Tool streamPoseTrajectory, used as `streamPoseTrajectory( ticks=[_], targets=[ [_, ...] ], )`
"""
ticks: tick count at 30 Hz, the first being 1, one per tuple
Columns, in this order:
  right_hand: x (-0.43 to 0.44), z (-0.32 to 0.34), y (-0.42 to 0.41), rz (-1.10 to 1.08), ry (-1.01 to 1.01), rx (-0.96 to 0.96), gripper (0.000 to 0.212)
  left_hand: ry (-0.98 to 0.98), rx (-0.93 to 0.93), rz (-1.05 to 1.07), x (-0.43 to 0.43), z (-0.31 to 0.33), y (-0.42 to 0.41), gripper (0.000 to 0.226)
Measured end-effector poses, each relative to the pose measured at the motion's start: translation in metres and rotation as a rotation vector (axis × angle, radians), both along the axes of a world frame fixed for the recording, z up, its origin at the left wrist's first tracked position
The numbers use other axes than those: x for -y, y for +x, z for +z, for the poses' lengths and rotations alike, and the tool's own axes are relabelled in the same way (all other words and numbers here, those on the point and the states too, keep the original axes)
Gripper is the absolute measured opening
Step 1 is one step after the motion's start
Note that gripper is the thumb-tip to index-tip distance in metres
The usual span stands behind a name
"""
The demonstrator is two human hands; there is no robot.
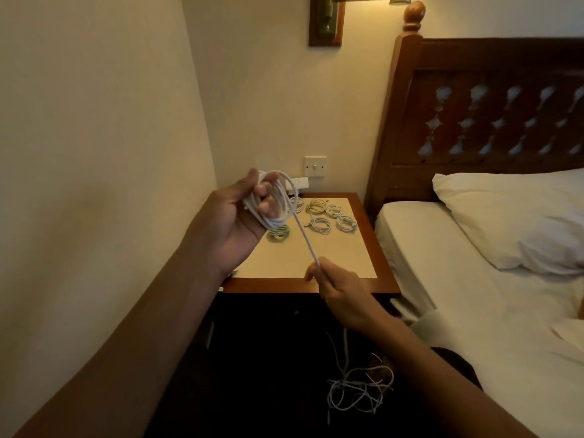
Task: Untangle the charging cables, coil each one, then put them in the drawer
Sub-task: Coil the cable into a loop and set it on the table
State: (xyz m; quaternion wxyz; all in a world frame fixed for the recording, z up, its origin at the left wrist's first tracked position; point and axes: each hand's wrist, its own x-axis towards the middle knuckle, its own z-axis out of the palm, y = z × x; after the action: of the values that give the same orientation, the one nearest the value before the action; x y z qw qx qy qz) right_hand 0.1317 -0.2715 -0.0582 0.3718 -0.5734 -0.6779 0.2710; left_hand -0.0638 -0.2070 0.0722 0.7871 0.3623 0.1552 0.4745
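The left hand [234,218] curls its fingers round a coiled white cable [275,222]; the right hand [343,297], at its 5 o'clock, pinches the taut run; finished coils [331,216] lie on the nightstand [347,267] at 12 o'clock; a tangle [357,390] lies at 6 o'clock.

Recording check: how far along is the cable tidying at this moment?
Done: about six coiled cables lie on the nightstand. In hand: the left hand grips a part-wound white cable while the right hand pinches its loose run. Left: that run trails down to a tangle not yet sorted, and the coils have yet to go into the drawer, which is too dark to make out.
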Motion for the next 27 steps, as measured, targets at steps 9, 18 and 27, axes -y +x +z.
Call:
streamPoseTrajectory(
  ticks=[9,18,27],
  targets=[
    [0.046,0.079,-0.058,0.259,-0.043,0.405,0.024,0.522,-0.861,0.238,-0.004,-0.060,0.002,0.030],
    [-0.012,0.101,0.021,0.077,0.094,0.080,0.009,0.366,-0.680,-0.209,0.037,-0.071,-0.007,0.057],
    [0.010,-0.009,-0.004,0.028,-0.027,-0.044,0.028,0.049,-0.074,-0.039,0.020,-0.054,-0.009,0.041]
  ],
)
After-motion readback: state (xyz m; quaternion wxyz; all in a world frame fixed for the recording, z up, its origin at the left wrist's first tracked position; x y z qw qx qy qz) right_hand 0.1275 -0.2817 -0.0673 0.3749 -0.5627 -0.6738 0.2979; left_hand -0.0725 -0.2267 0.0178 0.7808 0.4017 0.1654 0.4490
